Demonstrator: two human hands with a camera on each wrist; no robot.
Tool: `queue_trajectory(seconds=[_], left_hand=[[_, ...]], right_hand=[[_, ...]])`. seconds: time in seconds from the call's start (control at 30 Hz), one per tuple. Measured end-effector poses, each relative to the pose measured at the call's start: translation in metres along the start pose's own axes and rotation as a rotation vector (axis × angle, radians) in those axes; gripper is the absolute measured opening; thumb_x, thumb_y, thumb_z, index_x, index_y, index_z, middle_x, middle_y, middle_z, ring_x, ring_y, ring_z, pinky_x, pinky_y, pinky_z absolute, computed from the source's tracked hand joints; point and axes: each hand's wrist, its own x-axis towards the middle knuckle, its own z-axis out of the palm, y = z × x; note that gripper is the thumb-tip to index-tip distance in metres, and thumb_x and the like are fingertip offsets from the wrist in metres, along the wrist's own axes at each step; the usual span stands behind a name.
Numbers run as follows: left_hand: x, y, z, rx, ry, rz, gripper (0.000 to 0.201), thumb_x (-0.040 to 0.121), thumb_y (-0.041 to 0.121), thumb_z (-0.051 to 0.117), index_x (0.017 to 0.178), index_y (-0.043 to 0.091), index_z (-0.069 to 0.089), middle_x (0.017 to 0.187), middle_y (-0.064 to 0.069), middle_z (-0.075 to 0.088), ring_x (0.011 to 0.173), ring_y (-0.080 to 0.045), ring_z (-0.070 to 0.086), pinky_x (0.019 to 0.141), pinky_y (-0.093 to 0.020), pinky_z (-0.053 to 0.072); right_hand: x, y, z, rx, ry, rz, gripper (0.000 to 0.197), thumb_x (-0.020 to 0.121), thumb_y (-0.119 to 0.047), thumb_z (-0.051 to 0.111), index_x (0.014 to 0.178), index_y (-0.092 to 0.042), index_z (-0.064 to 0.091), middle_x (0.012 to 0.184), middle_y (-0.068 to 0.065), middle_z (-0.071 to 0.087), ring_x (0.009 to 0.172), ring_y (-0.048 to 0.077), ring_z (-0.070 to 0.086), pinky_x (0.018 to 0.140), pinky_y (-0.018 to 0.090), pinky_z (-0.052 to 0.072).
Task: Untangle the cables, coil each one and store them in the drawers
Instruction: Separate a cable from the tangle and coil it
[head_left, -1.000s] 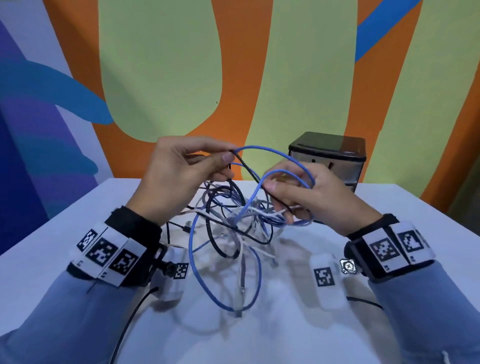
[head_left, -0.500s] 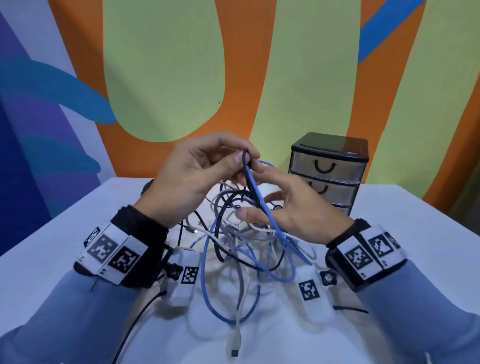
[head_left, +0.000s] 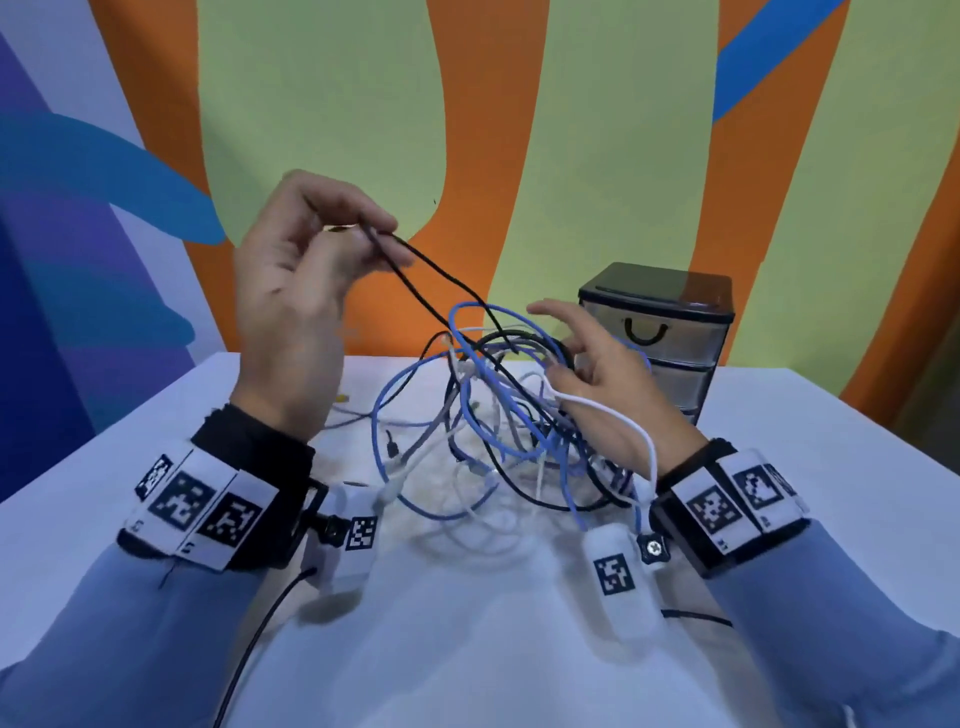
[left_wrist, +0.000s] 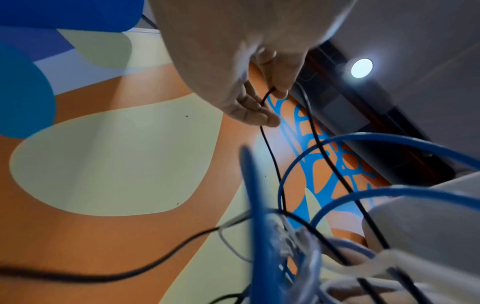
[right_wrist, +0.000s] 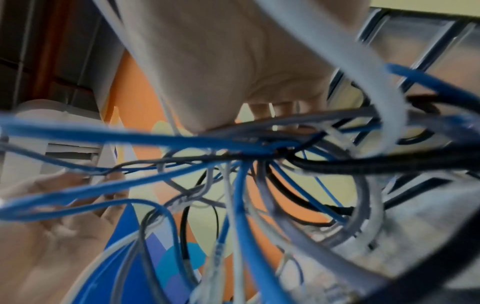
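The table (head_left: 156, 467) is white and carries every item in the scene. At its far right edge stands the drawer unit (head_left: 655, 332), dark-framed with translucent fronts. The top drawer (head_left: 649, 338) is closed; its contents cannot be made out through the front. The lower drawers are partly hidden behind the right hand.

The tangle (head_left: 498, 415) of blue, black, white and grey cables sits at table centre, just in front of the drawer unit. Part of it is lifted clear of the surface and part lies on it. No cable is coiled or stored.

The left hand (head_left: 296, 301) is raised above the tangle. Thumb and fingers pinch the black cable (head_left: 441, 280), which runs down and right from the pinch into the tangle. The left wrist view confirms the pinch on this cable (left_wrist: 267, 144).

The right hand (head_left: 608, 395) rests against the right side of the tangle, fingers spread and loosely bent. A white cable (head_left: 623, 421) lies over its back. No firm hold is visible; the right wrist view is blurred by cables.

Change from half a second ago: the left hand now sits higher and further left, with the black cable drawn out. The right hand has released the blue cable (head_left: 467, 364) and sits further right.
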Motion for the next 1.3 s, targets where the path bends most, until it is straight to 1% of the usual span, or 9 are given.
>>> queue_trajectory(seconds=[0.1, 0.23, 0.47, 0.63, 0.8, 0.9, 1.07, 1.2, 1.3], left_hand=[[0.004, 0.003, -0.009, -0.013, 0.057, -0.071, 0.037, 0.09, 0.0, 0.043, 0.075, 0.022, 0.068, 0.082, -0.014, 0.064, 0.072, -0.029, 0.061, 0.072, -0.037, 0.05], [0.006, 0.004, -0.017, 0.154, 0.013, -0.253, 0.053, 0.103, 0.038, 0.051, 0.061, 0.006, 0.059, 0.07, -0.017, 0.059, 0.07, -0.028, 0.056, 0.065, -0.034, 0.044], [-0.004, -0.003, -0.014, 0.672, -0.47, -0.43, 0.035, 0.084, 0.051, 0.082, 0.118, 0.039, 0.078, 0.099, 0.005, 0.067, 0.06, -0.023, 0.062, 0.064, -0.03, 0.046], [-0.007, -0.001, -0.006, 0.762, -0.522, -0.362, 0.019, 0.084, 0.047, 0.084, 0.084, 0.028, 0.084, 0.057, 0.01, 0.058, 0.053, -0.009, 0.046, 0.053, -0.026, 0.034], [-0.005, 0.015, -0.013, 0.856, -0.51, -0.329, 0.04, 0.062, 0.076, 0.078, 0.071, 0.037, 0.081, 0.076, 0.005, 0.063, 0.072, -0.01, 0.053, 0.063, -0.037, 0.039], [-0.004, 0.018, -0.018, 0.812, -0.551, -0.36, 0.036, 0.063, 0.068, 0.082, 0.07, 0.033, 0.081, 0.075, 0.004, 0.063, 0.07, -0.011, 0.053, 0.065, -0.034, 0.04], [0.0, 0.016, -0.018, 0.313, -0.301, -0.216, 0.027, 0.095, 0.038, 0.079, 0.077, 0.018, 0.073, 0.066, -0.005, 0.054, 0.064, -0.023, 0.039, 0.061, -0.034, 0.035], [0.014, 0.017, -0.033, -0.341, -0.016, -0.247, 0.02, 0.091, 0.037, 0.079, 0.088, 0.024, 0.064, 0.084, 0.007, 0.061, 0.072, -0.009, 0.049, 0.073, -0.026, 0.041], [0.023, 0.014, -0.05, -0.38, 0.153, -0.296, 0.031, 0.09, 0.042, 0.079, 0.091, 0.022, 0.056, 0.086, 0.007, 0.06, 0.071, -0.008, 0.053, 0.075, -0.025, 0.043]], right_hand=[[-0.002, -0.006, -0.004, -0.168, 0.037, -0.023, 0.072, 0.094, -0.001, 0.043, 0.143, -0.054, 0.046, 0.104, 0.002, 0.051, 0.09, 0.021, 0.053, 0.087, 0.045, 0.05], [-0.002, -0.004, -0.005, -0.186, 0.083, -0.034, 0.073, 0.096, 0.003, 0.04, 0.143, -0.05, 0.057, 0.108, -0.002, 0.042, 0.089, 0.014, 0.048, 0.086, 0.048, 0.051], [-0.004, -0.003, -0.004, -0.152, 0.103, -0.076, 0.073, 0.098, 0.008, 0.039, 0.133, -0.05, 0.067, 0.13, -0.003, 0.043, 0.089, 0.017, 0.052, 0.077, 0.046, 0.051], [-0.005, -0.009, -0.004, -0.15, -0.011, -0.058, 0.052, 0.104, -0.002, 0.045, 0.113, -0.039, 0.08, 0.132, -0.007, 0.043, 0.08, 0.008, 0.055, 0.065, 0.026, 0.046], [-0.009, -0.016, -0.005, -0.312, -0.15, -0.007, 0.025, 0.09, -0.039, 0.076, 0.113, -0.05, 0.076, 0.126, -0.014, 0.04, 0.075, 0.007, 0.054, 0.076, 0.037, 0.051], [-0.009, -0.014, -0.005, -0.298, -0.124, -0.028, 0.021, 0.086, -0.041, 0.083, 0.105, -0.049, 0.079, 0.122, -0.013, 0.041, 0.083, 0.009, 0.054, 0.08, 0.041, 0.052], [-0.008, -0.009, -0.004, -0.284, -0.146, -0.026, 0.023, 0.088, -0.04, 0.083, 0.108, -0.048, 0.079, 0.118, -0.01, 0.043, 0.094, 0.013, 0.054, 0.084, 0.042, 0.052], [-0.005, 0.0, -0.005, -0.367, -0.034, 0.045, 0.016, 0.089, -0.046, 0.08, 0.103, -0.04, 0.082, 0.105, -0.007, 0.042, 0.096, 0.016, 0.052, 0.084, 0.047, 0.054], [-0.004, 0.005, -0.008, -0.428, 0.021, 0.101, 0.015, 0.091, -0.047, 0.077, 0.099, -0.036, 0.083, 0.104, -0.003, 0.042, 0.091, 0.017, 0.052, 0.081, 0.047, 0.056]])
